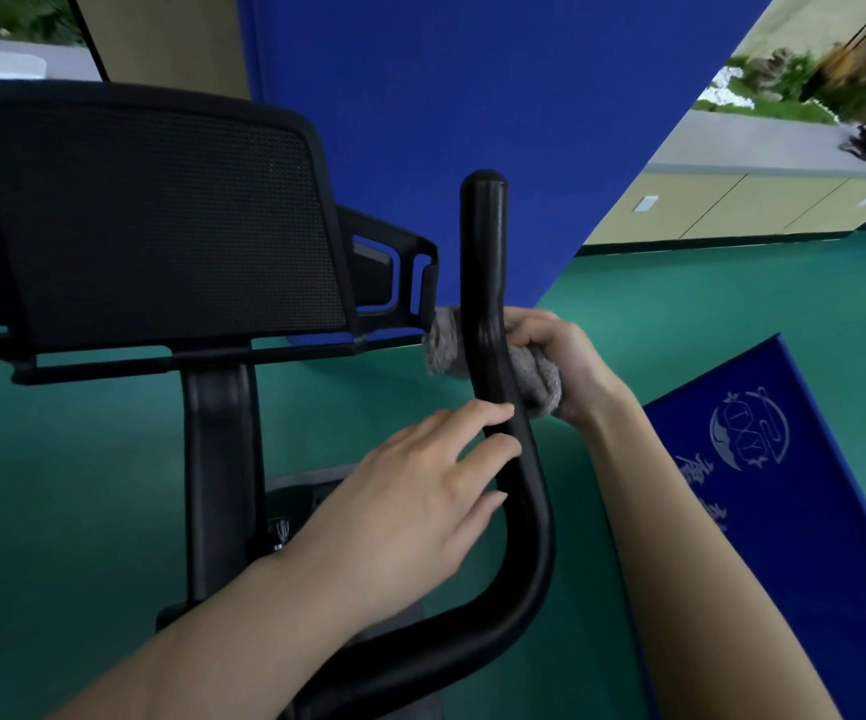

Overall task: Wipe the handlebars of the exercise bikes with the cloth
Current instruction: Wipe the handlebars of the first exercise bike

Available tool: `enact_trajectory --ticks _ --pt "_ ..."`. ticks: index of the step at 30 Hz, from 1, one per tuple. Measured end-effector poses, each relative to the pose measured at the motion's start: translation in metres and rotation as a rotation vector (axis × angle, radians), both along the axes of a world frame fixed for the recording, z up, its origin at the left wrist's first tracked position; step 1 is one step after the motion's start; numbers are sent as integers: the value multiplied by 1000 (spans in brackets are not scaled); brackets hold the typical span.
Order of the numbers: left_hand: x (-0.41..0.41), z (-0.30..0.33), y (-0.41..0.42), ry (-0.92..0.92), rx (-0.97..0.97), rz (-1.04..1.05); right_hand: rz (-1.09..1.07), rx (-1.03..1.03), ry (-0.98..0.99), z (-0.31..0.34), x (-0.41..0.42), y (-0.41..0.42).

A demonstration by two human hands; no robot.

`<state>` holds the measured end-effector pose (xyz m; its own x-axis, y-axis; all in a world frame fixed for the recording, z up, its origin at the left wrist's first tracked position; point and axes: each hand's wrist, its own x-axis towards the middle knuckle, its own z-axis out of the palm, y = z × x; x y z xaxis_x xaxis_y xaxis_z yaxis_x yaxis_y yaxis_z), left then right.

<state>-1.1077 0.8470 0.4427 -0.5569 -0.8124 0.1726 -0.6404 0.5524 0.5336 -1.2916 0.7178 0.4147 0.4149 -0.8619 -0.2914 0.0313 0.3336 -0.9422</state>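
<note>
Head camera looks down, close above handlebar (503,407).

The left hand (410,491) reaches in from seven o'clock, fingers nearly straight and lightly spread, tips touching the handlebar (519,491). The right hand (561,361), arm entering from five o'clock, is curled around the cloth (535,376).

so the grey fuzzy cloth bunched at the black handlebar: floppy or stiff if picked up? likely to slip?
Probably floppy: the grey fuzzy cloth wraps around the curved black handlebar and bunches inside the right hand. Likely light, since one hand's curled fingers hold it. Its fuzzy pile suggests it grips rather than slides, though that is unclear.
</note>
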Motion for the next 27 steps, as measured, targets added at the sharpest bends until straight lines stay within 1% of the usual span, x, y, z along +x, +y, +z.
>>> enact_trajectory --ticks 4,6,8,10,11,12,13,15,17,19,22,24,27 --pt "0 0 0 5 7 -8 10 19 23 0 -8 24" --pt "0 1 0 6 6 -8 -8 -6 105 9 -12 34" --pt "1 1 1 -4 -9 0 -105 -80 255 21 -16 40" --pt "2 3 2 -27 -26 5 -303 -240 412 34 -20 43" --pt "3 4 3 -43 -35 4 -393 -355 455 41 -19 44" --pt "3 5 4 -63 -50 3 -436 -482 480 48 -16 45" --pt "3 6 4 -82 -66 1 -433 -602 498 55 -11 46" --pt "3 7 5 -106 -90 -4 -347 -788 561 62 4 48" --pt "3 7 7 -140 -118 -10 -251 -893 655 62 14 54" --pt "4 9 11 -191 -121 -21 -192 -904 707 58 14 63" --pt "2 7 19 -237 -76 -64 -161 -844 687 55 5 81" --pt "2 7 26 -250 -69 -76 -157 -811 678 52 0 93" --pt "0 11 40 -254 -113 -91 -203 -765 670 50 -7 110"
